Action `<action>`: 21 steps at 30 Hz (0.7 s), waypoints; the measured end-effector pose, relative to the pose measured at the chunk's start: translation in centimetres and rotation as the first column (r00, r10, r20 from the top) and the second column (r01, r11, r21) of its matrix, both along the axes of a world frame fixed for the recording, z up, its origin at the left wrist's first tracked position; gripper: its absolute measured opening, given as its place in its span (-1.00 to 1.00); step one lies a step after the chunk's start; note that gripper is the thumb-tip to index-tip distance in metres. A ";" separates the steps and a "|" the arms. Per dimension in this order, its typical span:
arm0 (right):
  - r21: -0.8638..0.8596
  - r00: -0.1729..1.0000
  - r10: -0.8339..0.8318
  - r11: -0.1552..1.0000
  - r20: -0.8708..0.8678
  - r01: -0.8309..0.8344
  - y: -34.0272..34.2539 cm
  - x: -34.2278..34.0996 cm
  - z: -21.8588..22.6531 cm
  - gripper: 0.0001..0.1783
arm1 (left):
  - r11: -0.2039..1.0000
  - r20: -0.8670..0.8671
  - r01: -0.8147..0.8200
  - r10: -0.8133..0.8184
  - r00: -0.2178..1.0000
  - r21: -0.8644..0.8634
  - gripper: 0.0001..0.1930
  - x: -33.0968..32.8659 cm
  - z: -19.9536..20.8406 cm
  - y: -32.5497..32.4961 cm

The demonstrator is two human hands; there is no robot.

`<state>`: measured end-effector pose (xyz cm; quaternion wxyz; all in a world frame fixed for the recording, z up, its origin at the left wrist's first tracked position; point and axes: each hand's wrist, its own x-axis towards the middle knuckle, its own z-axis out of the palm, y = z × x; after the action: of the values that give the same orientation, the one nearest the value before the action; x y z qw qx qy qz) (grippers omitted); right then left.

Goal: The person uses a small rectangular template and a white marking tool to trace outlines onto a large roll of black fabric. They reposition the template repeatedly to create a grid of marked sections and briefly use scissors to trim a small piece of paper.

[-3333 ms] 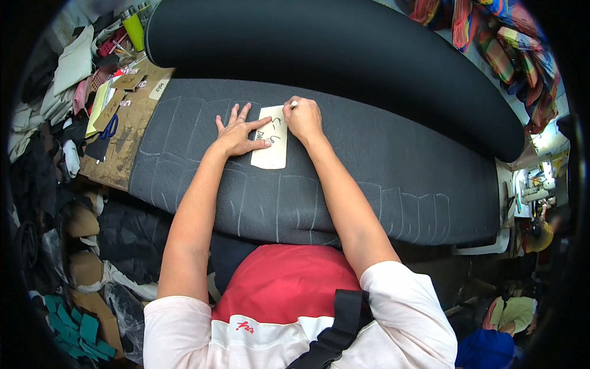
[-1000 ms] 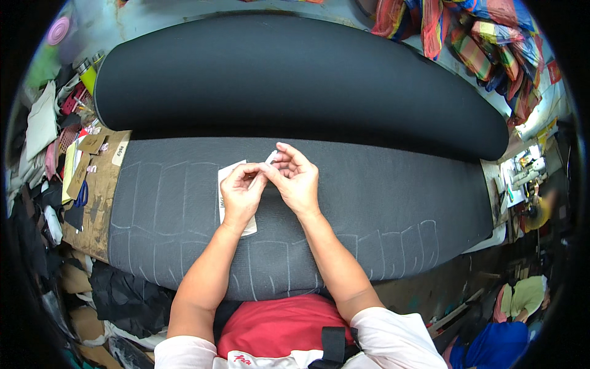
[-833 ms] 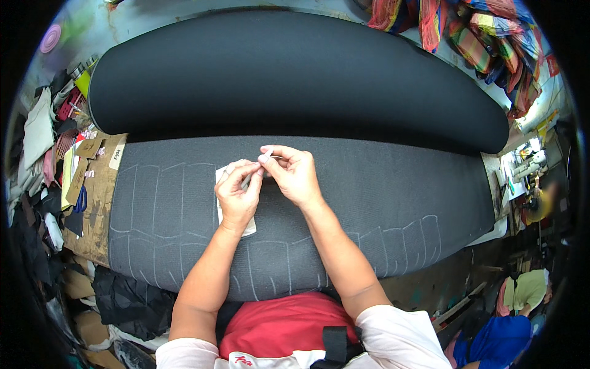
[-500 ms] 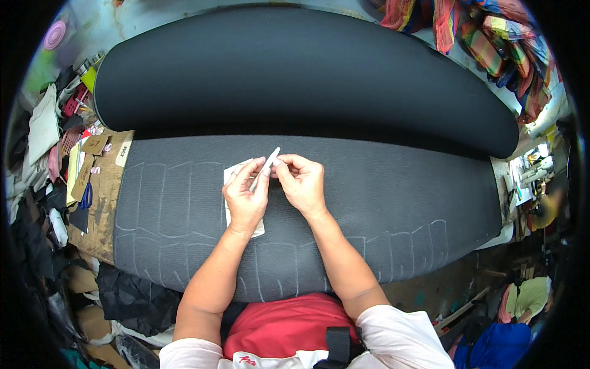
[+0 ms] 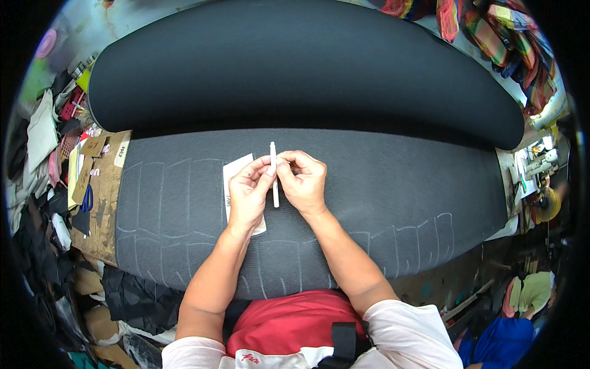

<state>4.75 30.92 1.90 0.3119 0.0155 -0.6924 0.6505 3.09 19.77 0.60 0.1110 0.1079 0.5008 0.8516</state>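
Observation:
A slim white marking pencil (image 5: 275, 195) stands nearly straight up and down in the picture, between my two hands. My left hand (image 5: 249, 194) is closed on it, thumb and fingers around its middle. Against its other side is my right hand (image 5: 305, 181), closed in a pinch; what its fingertips hold, if anything, is too small to make out. Beneath my left hand lies a pale card template (image 5: 236, 165) with a little writing. It rests on dark grey fabric (image 5: 381, 178) that carries rows of pale drawn outlines.
A thick black fabric roll (image 5: 307, 67) spans the table's far side. At the left, blue-handled scissors (image 5: 87, 198) and brown card pieces (image 5: 93, 146) lie on the wooden tabletop (image 5: 101, 230). A sewing machine (image 5: 542, 163) stands at the right. Cloth scraps (image 5: 138, 301) are heaped at the lower left.
The pencil has turned from a slant to nearly upright in the picture. My left hand has shifted slightly right, and the right fingertips stay beside the pencil.

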 end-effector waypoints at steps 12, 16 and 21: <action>-0.097 0.935 0.292 0.956 0.199 -0.278 1.0 0.1 -0.9 -0.80 | 0.998 0.044 -0.050 0.052 0.998 -0.037 -0.79 -2.2 0.1 -1.8; -0.161 0.919 0.345 0.935 0.194 -0.317 0.8 0.2 -1.1 -0.80 | 0.994 0.055 -0.076 0.080 0.995 -0.076 -0.81 -2.4 0.2 -2.2; -0.085 0.931 0.304 0.952 0.203 -0.293 0.8 0.3 -1.0 -0.84 | 0.994 0.046 -0.077 0.081 0.996 -0.078 -0.85 -2.4 0.3 -2.4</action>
<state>5.04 31.73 0.91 0.1334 0.0422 -0.6938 0.7064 0.69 17.42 0.93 0.0935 0.0628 0.5338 0.8381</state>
